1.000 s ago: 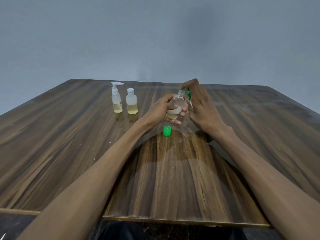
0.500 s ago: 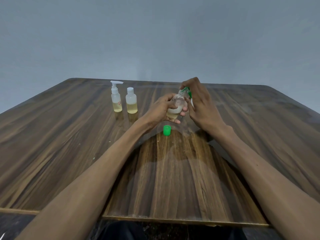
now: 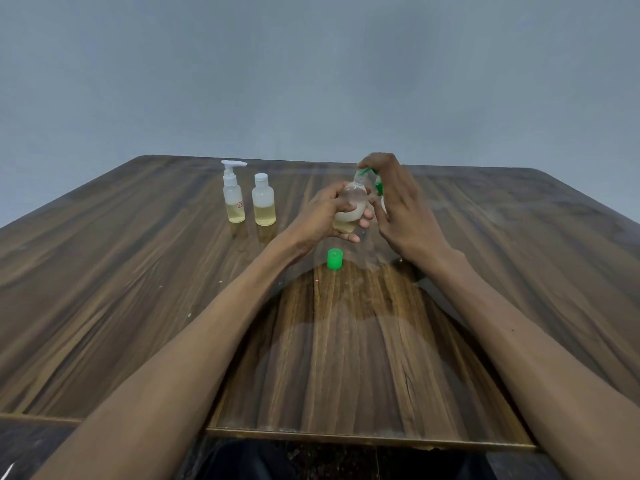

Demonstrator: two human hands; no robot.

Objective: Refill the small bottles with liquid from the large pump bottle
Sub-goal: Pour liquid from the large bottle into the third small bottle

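Note:
My left hand point(image 3: 320, 216) grips a small clear bottle point(image 3: 351, 202), tilted, with a little pale yellow liquid at its bottom. Its open neck meets the green pump head point(image 3: 378, 185) of the large pump bottle, whose body is hidden behind my right hand point(image 3: 403, 209). That hand's upper fingers curl over the green pump head. A loose green cap point(image 3: 334, 259) stands on the table just in front of my hands.
Two more small bottles stand at the back left, each part full of yellow liquid: one with a white pump point(image 3: 233, 199), one with a white cap point(image 3: 264, 202). The wooden table point(image 3: 138, 306) stretches wide on both sides, its near edge close to me.
Both hands keep the same hold on the small bottle and the pump head. They sit slightly higher in the view; the cap and the two back bottles have not moved.

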